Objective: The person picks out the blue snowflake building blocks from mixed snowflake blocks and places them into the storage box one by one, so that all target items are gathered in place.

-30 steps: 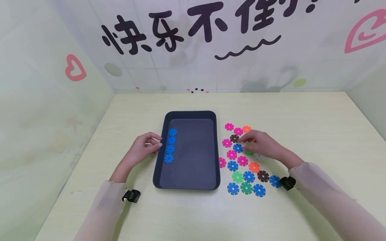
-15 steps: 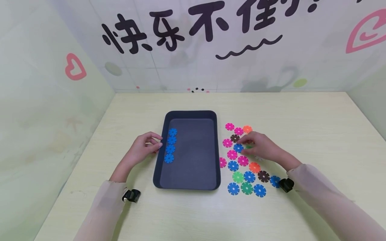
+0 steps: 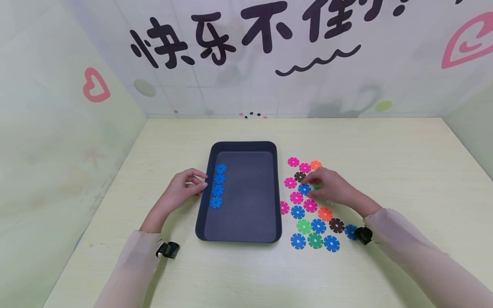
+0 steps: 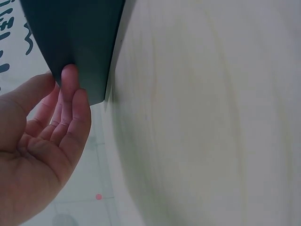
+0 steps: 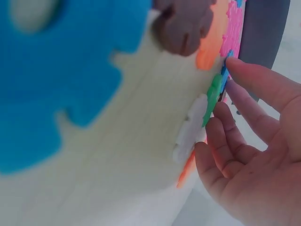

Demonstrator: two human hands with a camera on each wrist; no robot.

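Note:
My right hand (image 3: 331, 185) pinches a blue snowflake building disc (image 3: 304, 189) between thumb and index finger; the disc lies flat among the loose ones right of the tray. In the right wrist view, the thumb and index fingertips meet the disc's edge, and the other fingers hang loosely beside a green disc (image 5: 212, 101) and a white disc (image 5: 190, 129). My left hand (image 3: 185, 188) touches the left outer wall of the dark tray (image 3: 278, 205) with relaxed fingers. Inside the tray, several blue discs (image 3: 217, 190) form a column along the left side.
Around my right hand lie pink discs (image 3: 296, 198), orange discs (image 3: 325, 214), brown discs (image 3: 337, 225), green discs (image 3: 315, 240) and more blue discs (image 3: 298, 241). All rest on the pale wooden table (image 3: 246, 273). A printed wall (image 3: 246, 94) closes the table's back edge.
My right hand has shifted slightly left and its fingertips have closed in on the blue disc. The left hand and the tray stay put.

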